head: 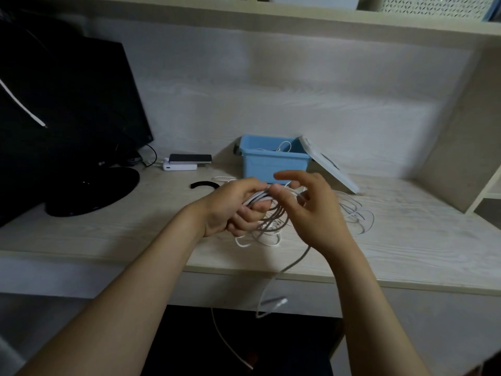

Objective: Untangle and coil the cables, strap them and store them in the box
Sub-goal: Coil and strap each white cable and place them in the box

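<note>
My left hand (233,207) grips a coil of white cable (271,215) above the desk, fingers curled round the bundled loops. My right hand (311,210) is beside it, its thumb touching the coil near the top and its fingers spread and relaxed. The cable's loose end (273,302) hangs over the desk's front edge with its plug blurred. More white cables (355,213) lie tangled on the desk to the right. The blue box (273,164) stands open behind my hands with a cable inside. A black strap (203,185) lies on the desk left of the box.
The box's lid (330,164) leans against its right side. A black monitor (67,109) on a round stand fills the left. A white power bank with a phone on it (187,161) sits near the wall. A shelf (298,17) runs overhead; a side panel (461,147) closes the right.
</note>
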A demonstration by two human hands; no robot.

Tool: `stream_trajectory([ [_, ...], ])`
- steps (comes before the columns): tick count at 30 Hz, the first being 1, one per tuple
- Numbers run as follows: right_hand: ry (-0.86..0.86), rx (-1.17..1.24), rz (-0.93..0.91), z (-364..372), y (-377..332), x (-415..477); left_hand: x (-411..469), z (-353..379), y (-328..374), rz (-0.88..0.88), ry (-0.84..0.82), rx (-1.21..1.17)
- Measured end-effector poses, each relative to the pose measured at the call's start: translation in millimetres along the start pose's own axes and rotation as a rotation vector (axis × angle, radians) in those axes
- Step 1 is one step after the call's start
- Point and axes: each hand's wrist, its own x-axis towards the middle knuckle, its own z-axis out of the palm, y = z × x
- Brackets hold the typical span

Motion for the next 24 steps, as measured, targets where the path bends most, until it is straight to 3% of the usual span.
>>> stream_trajectory([
  [3, -0.122, 0.302, 0.047, 6.9, 0.8, -3.5, -5.1, -1.6, 5.6, 0.037, -0.223, -0.221],
  [7, -0.16, 0.785, 0.257, 13.4, -3.0, -8.5, -7.2, -2.9, 5.6, 0.118, -0.431, -0.451],
  [11, -0.196, 1.005, 0.409, 19.7, -4.2, -9.5, -7.4, -6.7, 7.5, 0.173, -0.58, -0.749],
  [15, -0.219, 1.045, 0.565, 34.9, -0.5, -9.1, -13.6, -1.4, 13.8, 0.309, -0.388, -0.725],
  [19, -0.413, 0.774, 0.691, 48.6, -7.6, -14.7, -7.4, 4.3, 19.1, 0.417, -0.255, -0.689],
  [24, -0.683, 0.612, 0.709, 43.8, -25.5, -23.0, 3.2, 7.8, 19.3, 0.323, 0.212, -0.34],
])
